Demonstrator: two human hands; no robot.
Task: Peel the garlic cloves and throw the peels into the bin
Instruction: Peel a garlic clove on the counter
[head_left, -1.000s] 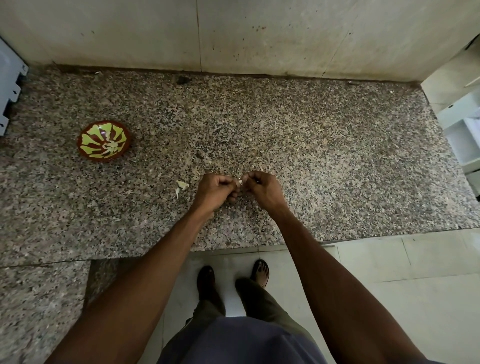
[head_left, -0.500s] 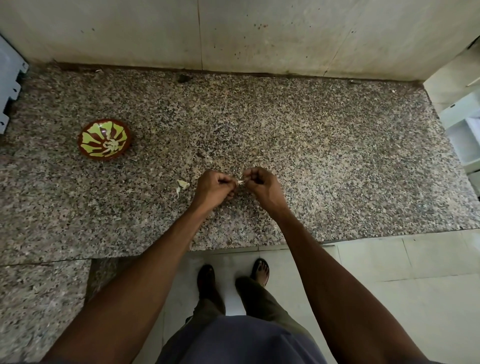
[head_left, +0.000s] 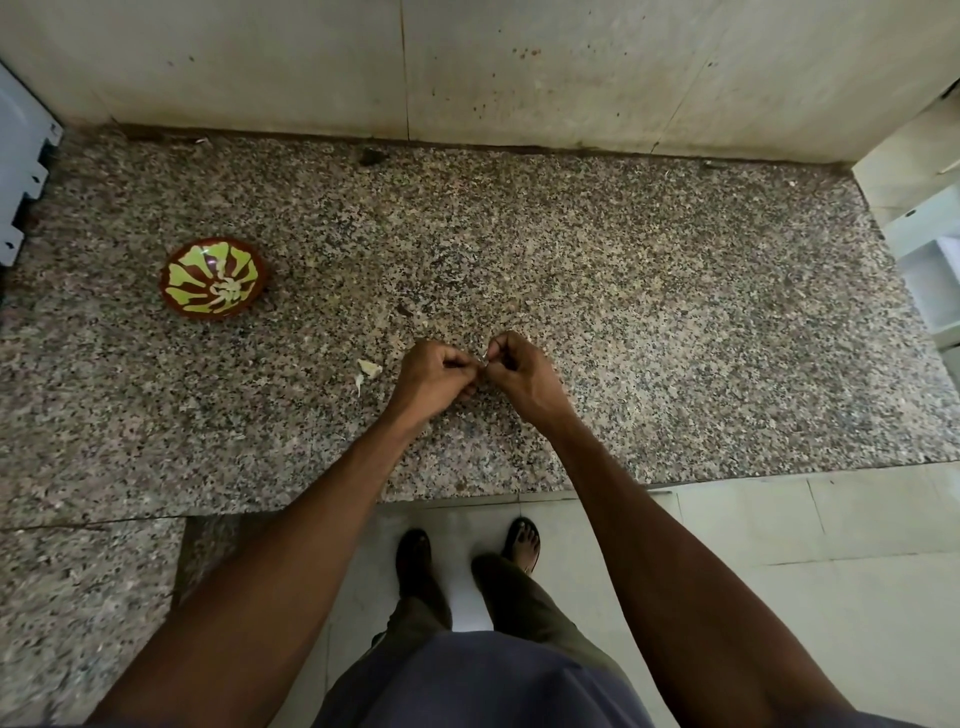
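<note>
My left hand (head_left: 434, 371) and my right hand (head_left: 517, 371) meet fingertip to fingertip just above the granite counter (head_left: 649, 312). Between them they pinch a small pale garlic clove (head_left: 484, 357), mostly hidden by the fingers. Both hands have their fingers curled in. A bit of garlic peel (head_left: 368, 370) lies on the counter just left of my left hand. A brown bowl with a green pattern (head_left: 212, 277) sits at the far left and holds pale garlic pieces. No bin is in view.
A tiled wall (head_left: 467, 67) backs the counter. A white plastic object (head_left: 21, 171) juts in at the left edge, and white shelving (head_left: 930, 260) stands at the right. The counter's front edge runs above my feet (head_left: 467, 561) on the pale floor tiles.
Both hands have drifted slightly further from me across the counter, still pinching the clove between them. The peel and the bowl have not moved.
</note>
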